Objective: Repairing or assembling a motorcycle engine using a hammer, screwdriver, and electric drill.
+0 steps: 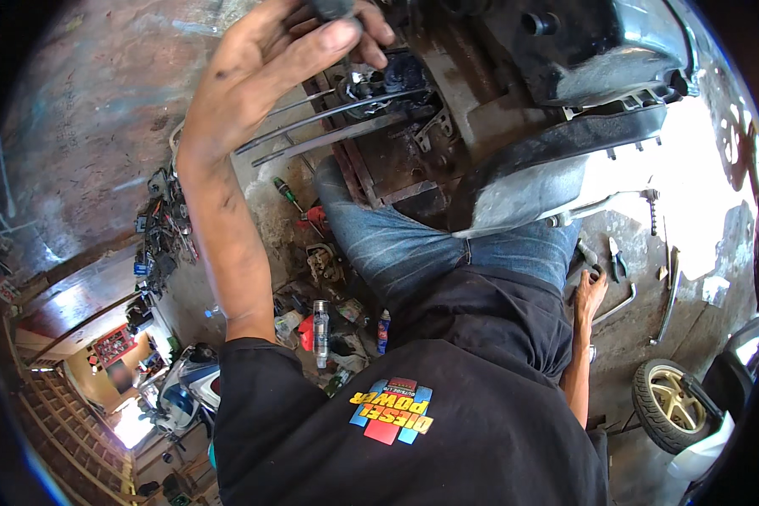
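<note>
Dark rounded piece (pixel 332 8) sits in the fingers of my left hand (pixel 266 76), thumb pressed against it, raised beside the engine (pixel 388 84) and partly cut off by the top of my head view. My right hand (pixel 590 297) is low beside my right hip, its fingers at a grey tool (pixel 588 252); I cannot tell whether they close on it or only touch it.

Among containers, a silver can (pixel 320 333) and a smaller blue bottle (pixel 383 331) are on the floor (pixel 624 354) off my left side; I cannot see what either holds. Near them are a loose metal part (pixel 322 263) and a green screwdriver (pixel 288 194).

Long metal rods (pixel 312 143) jut from the engine toward my left forearm, narrowing the room there. A black curved panel (pixel 557 152) reaches across above my right thigh, its lower edge near my jeans (pixel 447 253). Toward the floor's right side, pliers (pixel 617 260) lie just beside the grey tool, then a long bar (pixel 669 297). Floor stretches between my right forearm and a gold-rimmed wheel (pixel 670 405).
</note>
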Available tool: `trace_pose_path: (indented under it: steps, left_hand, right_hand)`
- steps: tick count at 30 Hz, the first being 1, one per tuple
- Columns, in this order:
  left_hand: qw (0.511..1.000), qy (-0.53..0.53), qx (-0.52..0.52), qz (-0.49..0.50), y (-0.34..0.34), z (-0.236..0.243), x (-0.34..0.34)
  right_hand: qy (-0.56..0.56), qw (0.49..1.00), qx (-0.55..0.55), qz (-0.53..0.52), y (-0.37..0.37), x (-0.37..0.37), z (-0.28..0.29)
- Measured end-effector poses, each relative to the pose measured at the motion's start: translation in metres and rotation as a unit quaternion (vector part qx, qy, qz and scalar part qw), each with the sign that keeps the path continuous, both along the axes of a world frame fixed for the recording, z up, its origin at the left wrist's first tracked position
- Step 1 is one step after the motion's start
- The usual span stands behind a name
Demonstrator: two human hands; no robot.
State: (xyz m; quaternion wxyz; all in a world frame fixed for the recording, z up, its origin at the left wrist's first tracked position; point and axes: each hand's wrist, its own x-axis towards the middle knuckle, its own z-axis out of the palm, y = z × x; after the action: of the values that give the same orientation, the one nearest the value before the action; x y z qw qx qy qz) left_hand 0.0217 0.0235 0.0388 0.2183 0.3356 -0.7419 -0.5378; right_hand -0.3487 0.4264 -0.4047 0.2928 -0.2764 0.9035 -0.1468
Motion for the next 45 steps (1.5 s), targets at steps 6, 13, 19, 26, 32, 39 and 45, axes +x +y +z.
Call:
trace_pose_path:
  steps: [6, 13, 19, 26, 32, 39, 45]
  left_hand:
    - [0.996, -0.084, -0.028, 0.025, 0.001, 0.007, -0.005]
    - [0.935, 0.055, -0.29, 0.196, 0.044, 0.016, 0.048]
    - [0.682, 0.401, -0.244, 0.561, 0.151, -0.092, 0.113]
    - [0.581, 0.095, -0.049, 0.807, 0.296, -0.279, 0.141]
    - [0.643, -0.187, 0.107, 0.735, 0.269, -0.408, 0.265]
    - [0.514, -0.359, 0.224, 0.747, 0.179, -0.535, 0.324]
    - [0.535, -0.513, 0.128, 0.659, 0.189, -0.505, 0.348]
  right_hand:
    - [0.002, 0.996, -0.092, 0.013, -0.049, 0.003, 0.074]
    - [-0.144, 0.903, -0.405, -0.01, -0.102, 0.069, 0.201]
    - [-0.16, 0.854, -0.45, 0.203, -0.097, 0.143, 0.244]
    - [-0.226, 0.825, -0.234, 0.462, -0.128, 0.187, 0.26]
    - [-0.233, 0.801, -0.157, 0.53, -0.151, 0.222, 0.262]
    - [-0.258, 0.776, -0.106, 0.566, -0.164, 0.246, 0.284]
    - [-0.278, 0.792, -0.189, 0.51, -0.155, 0.242, 0.285]
